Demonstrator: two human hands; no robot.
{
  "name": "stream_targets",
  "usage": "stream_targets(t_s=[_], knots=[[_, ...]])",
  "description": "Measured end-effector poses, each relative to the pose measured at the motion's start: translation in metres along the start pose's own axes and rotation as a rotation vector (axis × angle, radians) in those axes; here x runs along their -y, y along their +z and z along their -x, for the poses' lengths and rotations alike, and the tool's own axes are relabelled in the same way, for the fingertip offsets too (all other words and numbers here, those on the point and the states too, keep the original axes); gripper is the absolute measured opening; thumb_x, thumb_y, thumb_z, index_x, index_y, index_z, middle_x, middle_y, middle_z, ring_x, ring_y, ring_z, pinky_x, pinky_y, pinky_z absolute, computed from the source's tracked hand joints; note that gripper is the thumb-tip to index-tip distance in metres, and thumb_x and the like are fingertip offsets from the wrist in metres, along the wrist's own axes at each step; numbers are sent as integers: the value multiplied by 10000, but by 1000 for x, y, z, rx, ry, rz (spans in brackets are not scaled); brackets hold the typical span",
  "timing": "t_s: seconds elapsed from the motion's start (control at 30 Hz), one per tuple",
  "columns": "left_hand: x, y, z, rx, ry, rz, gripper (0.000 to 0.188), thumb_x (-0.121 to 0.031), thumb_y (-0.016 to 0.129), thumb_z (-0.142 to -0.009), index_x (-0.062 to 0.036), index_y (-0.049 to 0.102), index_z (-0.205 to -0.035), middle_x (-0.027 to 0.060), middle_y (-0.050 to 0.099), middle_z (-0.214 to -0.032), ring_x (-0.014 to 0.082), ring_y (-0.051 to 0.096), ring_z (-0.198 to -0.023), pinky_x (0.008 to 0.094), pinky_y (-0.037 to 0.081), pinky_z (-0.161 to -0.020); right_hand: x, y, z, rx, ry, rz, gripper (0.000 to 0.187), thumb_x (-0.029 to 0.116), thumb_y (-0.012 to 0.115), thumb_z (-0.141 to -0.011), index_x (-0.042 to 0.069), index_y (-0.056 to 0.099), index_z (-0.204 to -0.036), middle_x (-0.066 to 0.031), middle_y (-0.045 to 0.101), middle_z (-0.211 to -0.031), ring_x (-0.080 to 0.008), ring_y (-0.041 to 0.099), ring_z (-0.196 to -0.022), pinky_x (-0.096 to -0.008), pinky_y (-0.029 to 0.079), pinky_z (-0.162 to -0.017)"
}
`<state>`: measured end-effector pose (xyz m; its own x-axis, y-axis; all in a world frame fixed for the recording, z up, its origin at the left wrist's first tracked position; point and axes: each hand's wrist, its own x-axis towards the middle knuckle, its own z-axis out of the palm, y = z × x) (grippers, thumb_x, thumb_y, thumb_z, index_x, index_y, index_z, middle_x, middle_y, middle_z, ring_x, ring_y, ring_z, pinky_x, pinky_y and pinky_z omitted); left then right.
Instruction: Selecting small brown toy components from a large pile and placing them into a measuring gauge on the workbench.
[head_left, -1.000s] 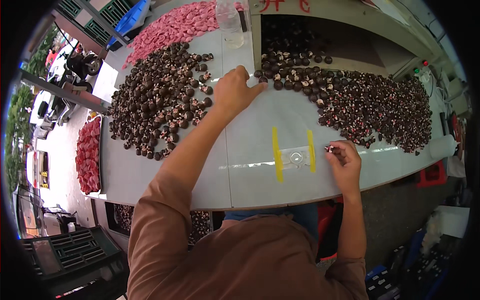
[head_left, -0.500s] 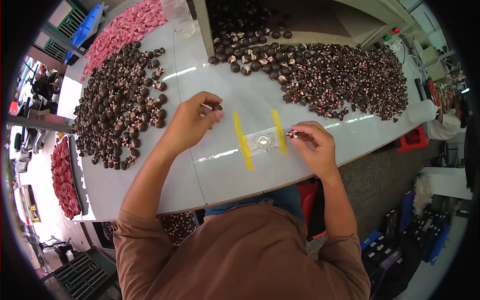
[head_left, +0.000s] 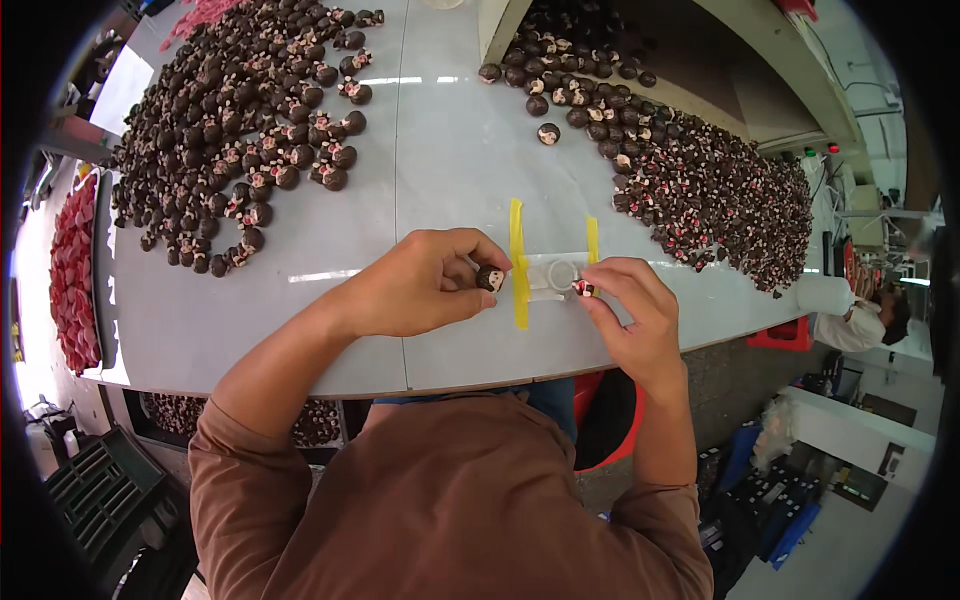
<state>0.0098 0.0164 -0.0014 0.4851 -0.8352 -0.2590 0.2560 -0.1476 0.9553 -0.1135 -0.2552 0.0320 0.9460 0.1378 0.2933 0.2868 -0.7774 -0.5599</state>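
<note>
Left hand (head_left: 415, 285) pinches a doll head (head_left: 489, 279), right hand (head_left: 640, 318) a small piece (head_left: 583, 288), over a glossy grey table (head_left: 455, 180) above dark floor (head_left: 722, 385).

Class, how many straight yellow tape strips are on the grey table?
2: one yellow tape strip left of the whitish round piece, another strip right of it, partly covered by the bare right hand, which may hide more.

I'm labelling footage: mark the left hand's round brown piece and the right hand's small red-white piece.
Round brown piece (head_left: 488, 279), head view: visible middle.
Small red-white piece (head_left: 583, 288), head view: visible middle.
</note>
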Motion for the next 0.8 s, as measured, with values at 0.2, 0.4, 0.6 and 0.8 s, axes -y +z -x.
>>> stream_targets(t_s=[0.2, 0.4, 0.6, 0.8], knots=[[-5, 4, 3, -22, -16, -59, 338, 39, 677, -899, 65, 633, -1232, 105, 723, -1004, 104, 673, -836, 281, 557, -743, 3, 1, -5, 81, 8, 135, 335, -46, 818, -782, 19, 758, -1104, -128, 711, -1047, -301, 714, -928, -388, 582, -779], [-2, 5, 2, -50, -20, -121, 335, 52, 720, -908, 55, 630, -1231, 89, 721, -1006, 95, 677, -854, 261, 570, -771, 8, -1, -13, 127, -25, 235, 325, -29, 815, -782, 18, 754, -1098, -117, 701, -1024, -297, 698, -894, -392, 569, -741], [1, 11, 4, -128, 109, -142, 327, -31, 800, -882, 50, 679, -1175, 165, 749, -939, 239, 738, -846, 364, 591, -796, 12, -1, -18, 138, -91, 290, 302, -39, 802, -788, 16, 750, -1081, -106, 689, -1000, -290, 682, -853, -398, 558, -708], [-1, 9, 3, -99, 140, -320, 333, -23, 823, -870, 43, 686, -1166, 132, 752, -952, 189, 727, -845, 333, 600, -771, 16, -3, -21, 164, -82, 306, 303, -44, 798, -787, 13, 748, -1081, -104, 683, -988, -291, 678, -845, -406, 556, -697]])
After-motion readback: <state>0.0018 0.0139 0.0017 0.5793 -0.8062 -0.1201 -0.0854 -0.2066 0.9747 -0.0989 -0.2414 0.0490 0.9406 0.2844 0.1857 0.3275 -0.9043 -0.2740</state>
